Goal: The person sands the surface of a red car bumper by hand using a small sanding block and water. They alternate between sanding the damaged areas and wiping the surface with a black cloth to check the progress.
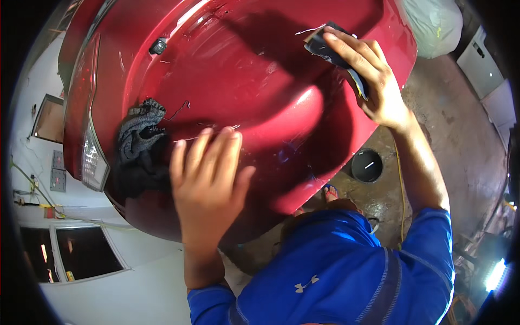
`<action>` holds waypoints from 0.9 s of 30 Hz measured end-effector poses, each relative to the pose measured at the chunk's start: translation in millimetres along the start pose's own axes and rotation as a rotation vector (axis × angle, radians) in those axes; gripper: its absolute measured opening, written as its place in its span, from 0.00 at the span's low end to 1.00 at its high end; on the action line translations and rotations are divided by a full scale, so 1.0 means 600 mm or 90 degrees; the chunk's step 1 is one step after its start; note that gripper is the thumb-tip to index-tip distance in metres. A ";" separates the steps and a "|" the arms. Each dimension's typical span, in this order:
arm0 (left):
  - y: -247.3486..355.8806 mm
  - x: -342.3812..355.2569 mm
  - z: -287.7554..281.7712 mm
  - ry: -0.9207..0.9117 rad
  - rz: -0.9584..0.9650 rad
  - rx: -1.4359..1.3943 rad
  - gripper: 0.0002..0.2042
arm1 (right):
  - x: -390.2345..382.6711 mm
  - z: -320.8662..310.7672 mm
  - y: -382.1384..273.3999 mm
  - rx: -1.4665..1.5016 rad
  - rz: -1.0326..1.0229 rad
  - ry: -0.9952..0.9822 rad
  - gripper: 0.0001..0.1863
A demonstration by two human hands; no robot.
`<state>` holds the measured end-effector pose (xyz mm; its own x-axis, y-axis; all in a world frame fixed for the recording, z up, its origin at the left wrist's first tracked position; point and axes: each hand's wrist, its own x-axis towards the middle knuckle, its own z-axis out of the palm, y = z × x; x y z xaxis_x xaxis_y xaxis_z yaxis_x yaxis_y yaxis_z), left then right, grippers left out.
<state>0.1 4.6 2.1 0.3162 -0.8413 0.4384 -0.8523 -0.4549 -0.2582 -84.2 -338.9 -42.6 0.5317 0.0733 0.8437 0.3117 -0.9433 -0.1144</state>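
Under me lies a glossy red car body panel, wet in patches and marked with streaks. At its far right, my right hand is closed on a dark piece of sandpaper, which looks folded and has a brownish edge. The sandpaper is against or just above the panel; I cannot tell which. My left hand is held out over the panel's near left part, fingers stretched and holding nothing. Whether it touches the paint is unclear. Left of it, a crumpled dark grey cloth rests on the panel.
A clear car light borders the panel at left. On the wet floor at right stands a black bucket beside a yellow hose or cord. Farther right are a pale covered bulky object and a bright lamp.
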 end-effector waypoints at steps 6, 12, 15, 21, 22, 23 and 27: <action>-0.053 -0.049 -0.023 0.189 -0.124 0.082 0.18 | 0.000 0.022 0.007 -0.016 -0.107 -0.255 0.34; -0.069 -0.068 0.020 0.213 -0.193 0.108 0.16 | 0.092 0.115 -0.080 0.090 -0.299 -0.321 0.34; -0.082 -0.100 0.023 0.215 -0.195 0.108 0.16 | 0.095 0.069 -0.008 0.049 -0.328 -0.385 0.33; -0.079 -0.091 0.043 0.238 -0.197 0.102 0.18 | 0.110 0.088 0.003 0.032 -0.378 -0.416 0.32; -0.079 -0.090 0.044 0.240 -0.204 0.097 0.18 | 0.127 0.113 -0.020 0.092 -0.406 -0.387 0.33; -0.078 -0.095 0.040 0.237 -0.204 0.099 0.18 | 0.139 0.123 -0.036 0.094 -0.425 -0.388 0.34; -0.083 -0.111 0.041 0.236 -0.198 0.103 0.17 | 0.112 0.086 0.004 0.037 -0.382 -0.457 0.32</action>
<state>31.8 76.4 -35.5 0.3504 -0.5129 0.7837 -0.6567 -0.7311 -0.1850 -6.9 -319.5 -13.0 0.6218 0.7432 0.2471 0.7202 -0.6665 0.1925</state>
